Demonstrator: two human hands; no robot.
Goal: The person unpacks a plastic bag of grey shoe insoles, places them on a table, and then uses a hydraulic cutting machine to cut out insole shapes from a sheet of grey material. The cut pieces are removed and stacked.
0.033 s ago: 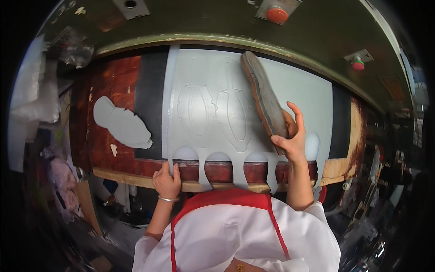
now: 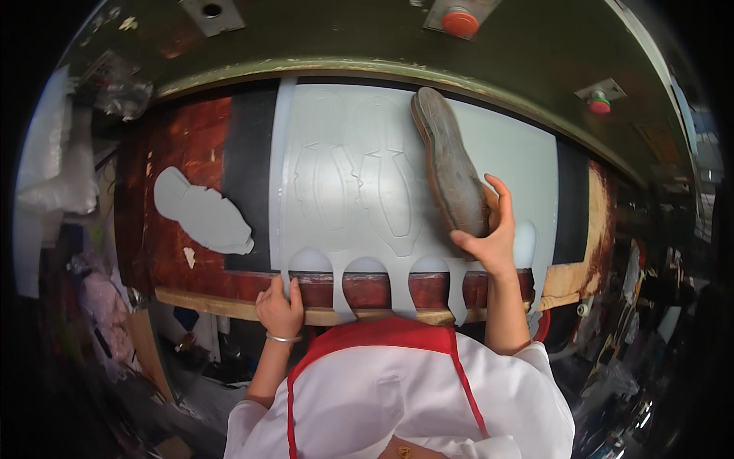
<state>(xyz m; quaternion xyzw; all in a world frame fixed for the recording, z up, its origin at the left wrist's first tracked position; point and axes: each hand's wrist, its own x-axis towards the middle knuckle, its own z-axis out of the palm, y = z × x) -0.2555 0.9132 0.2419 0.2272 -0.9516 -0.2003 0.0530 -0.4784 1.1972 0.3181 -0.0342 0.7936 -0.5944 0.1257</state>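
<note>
A sole-shaped cutting die [image 2: 451,161], its top dark and worn and its sides brown, is over the pale grey sheet [image 2: 505,153]. My right hand [image 2: 495,237] grips its near end, thumb on the near left side and fingers round the right. The die looks nearly flat; whether it touches the sheet I cannot tell. Left of it, pressed outlines of shoe-part shapes show on the sheet. My left hand [image 2: 280,307] pinches a narrow tongue at the sheet's near left corner. Rounded cutouts run along the sheet's near edge.
One cut grey piece [image 2: 202,213] rests on the red-brown board [image 2: 183,138] at left. A dark green machine beam [image 2: 321,46] with a red button [image 2: 460,23] and another red button [image 2: 599,102] spans the far side. A wooden strip [image 2: 206,301] edges the table's near side.
The die has tilted from standing partly on its side to lying flatter, so more of its top shows. My left hand keeps its hold on the sheet.
</note>
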